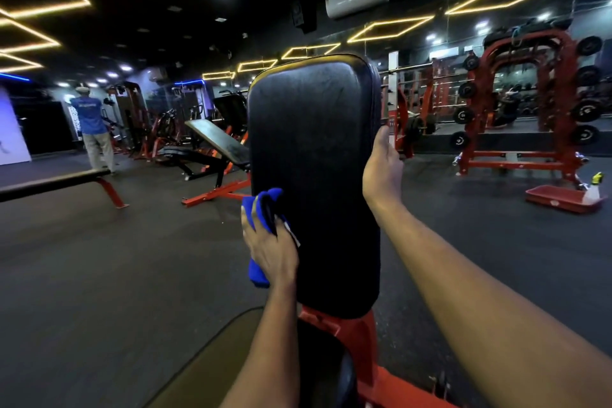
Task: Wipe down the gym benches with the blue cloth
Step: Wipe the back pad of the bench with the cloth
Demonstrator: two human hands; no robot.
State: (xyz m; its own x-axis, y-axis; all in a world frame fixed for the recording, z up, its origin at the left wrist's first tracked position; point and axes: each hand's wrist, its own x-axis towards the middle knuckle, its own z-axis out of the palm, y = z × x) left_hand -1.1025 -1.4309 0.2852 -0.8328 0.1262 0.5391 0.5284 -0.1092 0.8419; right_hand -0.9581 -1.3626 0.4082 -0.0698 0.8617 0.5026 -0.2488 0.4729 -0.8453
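- The step in hand is wiping the upright backrest pad (311, 149) of the nearest bench. The blue cloth (262, 209) is bunched against the pad's lower left edge.
- The left hand (270, 245) has its fingers curled round the cloth and presses it to that edge. A fold of cloth hangs out below the palm.
- The right hand (382, 169) clasps the pad's right edge higher up, with the thumb toward the front. It seems to be bracing the pad.
- As I judge it, the next move is to sweep the cloth across and up the pad's face with steady pressure. The right hand would have to shift so the patch under it gets wiped too.
- Left of the pad and further off stand an incline bench (215, 142) and a flat bench (56, 180), probably yet to be done.
- The right hand's fingers are out of sight behind the pad.
- The seat below the pad is mostly covered by the left forearm and cut off at the bottom.
- In the dim light I cannot tell whether the pad's surface is damp or dusty.
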